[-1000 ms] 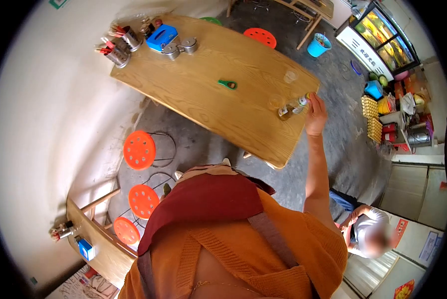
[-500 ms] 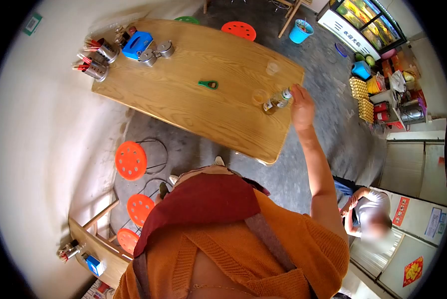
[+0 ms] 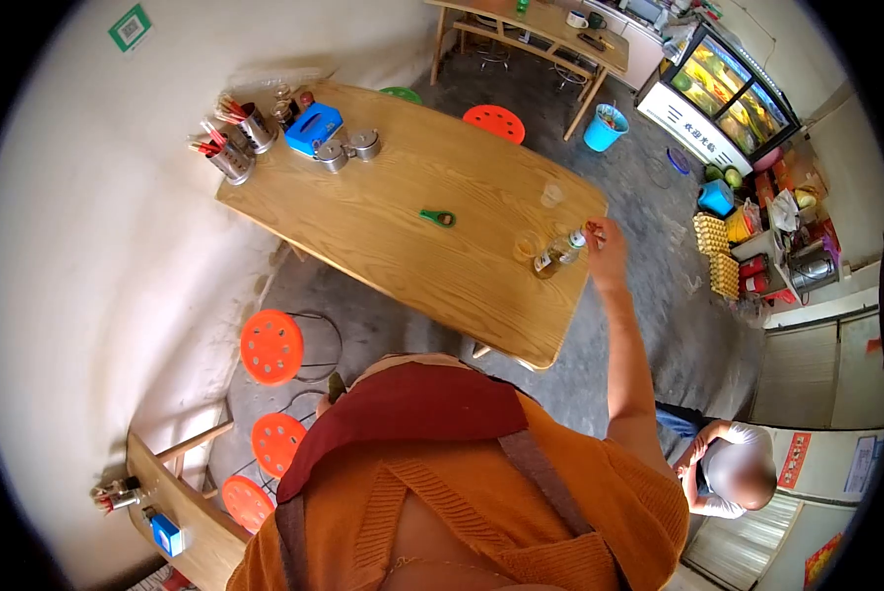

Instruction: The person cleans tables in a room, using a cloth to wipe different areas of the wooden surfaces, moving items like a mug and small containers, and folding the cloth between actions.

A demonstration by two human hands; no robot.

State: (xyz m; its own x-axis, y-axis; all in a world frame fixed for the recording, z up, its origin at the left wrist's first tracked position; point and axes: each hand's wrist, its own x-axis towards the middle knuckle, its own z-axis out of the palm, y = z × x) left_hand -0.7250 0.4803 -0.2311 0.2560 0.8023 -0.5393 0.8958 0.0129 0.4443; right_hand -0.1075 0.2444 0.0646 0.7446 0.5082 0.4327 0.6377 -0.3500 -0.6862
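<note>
My right hand [image 3: 608, 248] reaches over the table's right end, its fingers closed at the top of a glass bottle [image 3: 546, 261]. The bottle has a pale label near its neck, and its base is on the wooden table [image 3: 383, 227]. Right behind it is a clear plastic cup [image 3: 528, 243]; a second clear cup [image 3: 552, 195] stands farther back. A green bottle opener [image 3: 438, 218] lies near the middle of the tabletop. My left hand is out of view.
Chopstick holders [image 3: 233, 163], a blue tissue box [image 3: 314, 128] and lidded metal pots [image 3: 362, 145] stand at the table's left end. Orange stools [image 3: 272, 347] are below left. A person [image 3: 738, 463] is at lower right. A blue bin [image 3: 606, 128] stands behind.
The view has tilted up, so the table sits lower and more of the back table shows. My right hand stays at the bottle's top; the opener and cups keep their places.
</note>
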